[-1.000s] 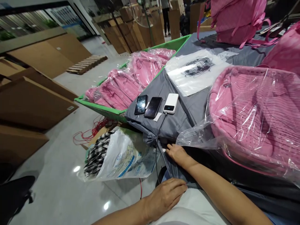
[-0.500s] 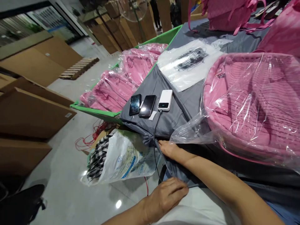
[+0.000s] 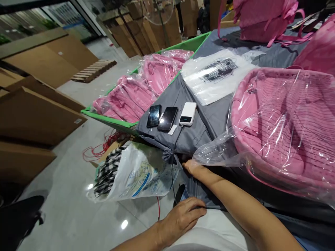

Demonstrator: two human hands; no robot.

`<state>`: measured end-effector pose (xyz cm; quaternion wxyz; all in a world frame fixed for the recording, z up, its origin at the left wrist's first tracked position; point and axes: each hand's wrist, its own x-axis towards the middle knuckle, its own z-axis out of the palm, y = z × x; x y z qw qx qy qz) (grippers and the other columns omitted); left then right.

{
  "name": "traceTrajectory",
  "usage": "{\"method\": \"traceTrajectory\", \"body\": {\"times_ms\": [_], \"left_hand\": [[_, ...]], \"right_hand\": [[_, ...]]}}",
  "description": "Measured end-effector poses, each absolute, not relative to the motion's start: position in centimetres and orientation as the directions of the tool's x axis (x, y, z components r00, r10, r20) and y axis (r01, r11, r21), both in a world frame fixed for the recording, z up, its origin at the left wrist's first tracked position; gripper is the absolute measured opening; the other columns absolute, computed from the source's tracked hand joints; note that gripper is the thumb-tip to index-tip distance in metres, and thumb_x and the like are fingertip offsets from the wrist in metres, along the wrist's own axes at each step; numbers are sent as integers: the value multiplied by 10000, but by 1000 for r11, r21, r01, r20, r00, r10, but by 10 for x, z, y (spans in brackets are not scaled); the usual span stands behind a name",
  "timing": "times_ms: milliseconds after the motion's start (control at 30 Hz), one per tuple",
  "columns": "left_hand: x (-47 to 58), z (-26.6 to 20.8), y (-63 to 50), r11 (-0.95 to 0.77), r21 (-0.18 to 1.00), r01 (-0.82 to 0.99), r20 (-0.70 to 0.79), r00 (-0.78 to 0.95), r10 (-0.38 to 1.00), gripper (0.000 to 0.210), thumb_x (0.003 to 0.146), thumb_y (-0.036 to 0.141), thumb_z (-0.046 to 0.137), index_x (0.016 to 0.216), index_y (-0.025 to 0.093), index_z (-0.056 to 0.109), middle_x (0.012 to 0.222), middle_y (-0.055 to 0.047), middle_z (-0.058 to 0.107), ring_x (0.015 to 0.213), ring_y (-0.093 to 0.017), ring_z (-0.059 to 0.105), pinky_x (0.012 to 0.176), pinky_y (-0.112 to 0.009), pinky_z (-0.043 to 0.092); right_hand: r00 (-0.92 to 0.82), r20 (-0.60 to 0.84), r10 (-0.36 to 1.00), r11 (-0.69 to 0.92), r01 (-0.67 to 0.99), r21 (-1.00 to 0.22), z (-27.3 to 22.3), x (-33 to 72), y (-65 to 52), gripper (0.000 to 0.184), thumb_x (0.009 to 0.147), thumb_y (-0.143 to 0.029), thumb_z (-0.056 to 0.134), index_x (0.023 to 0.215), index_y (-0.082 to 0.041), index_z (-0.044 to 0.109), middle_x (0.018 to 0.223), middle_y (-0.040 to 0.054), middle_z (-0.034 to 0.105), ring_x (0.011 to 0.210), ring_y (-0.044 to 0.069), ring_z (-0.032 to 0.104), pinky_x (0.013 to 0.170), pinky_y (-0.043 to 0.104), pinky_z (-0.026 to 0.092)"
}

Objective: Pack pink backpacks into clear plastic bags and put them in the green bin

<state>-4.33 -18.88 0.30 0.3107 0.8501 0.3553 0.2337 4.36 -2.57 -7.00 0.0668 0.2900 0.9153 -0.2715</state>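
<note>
My left hand (image 3: 184,216) is closed on the lower edge of the grey cloth (image 3: 192,188) that hangs at the table's side, close to my white clothing. My right hand (image 3: 192,168) reaches in under the table's edge, behind a fold of that cloth. Its fingertips are hidden there, and clear plastic lies just above it. On the cloth-covered corner above rests a white power bank (image 3: 187,114) with a black cable (image 3: 173,164) plugged in, hanging past the edge. Left of it lie two dark phones (image 3: 168,119) (image 3: 154,116).
A large pink bag in clear plastic (image 3: 282,129) covers the table's right side. Behind it stand pink backpacks (image 3: 261,21). A white printed bag (image 3: 217,75) lies flat. Left are a green-rimmed bin (image 3: 112,120) of wrapped pink items, a plastic sack (image 3: 141,174) and cardboard sheets (image 3: 39,122).
My right hand has gone a little deeper behind the cloth fold, so its fingers show less. My left hand stays at the cloth edge. The whole view has shifted slightly.
</note>
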Motion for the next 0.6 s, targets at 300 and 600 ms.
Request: {"method": "traceTrajectory", "body": {"times_ms": [300,600], "left_hand": [[-43,-2,-193,-509,743,435,148,635,758,338,997,90,456,1295,194,577,1197,-141,691,1107,-209,684,964,-306,570],[-40,-7,-188,-533,709,461,137,652,746,305,1048,171,398,1292,181,581,1086,-104,749,997,-184,727,911,-271,581]], "right_hand": [[-875,-228,427,816,481,-320,-45,98,-66,350,1025,-153,461,1333,-126,624,1095,137,756,1174,272,597,898,410,512],[-822,98,562,686,396,-610,-17,151,-73,257,1059,-264,480,1153,-210,713,1303,88,699,1230,210,609,1028,357,489]]}}
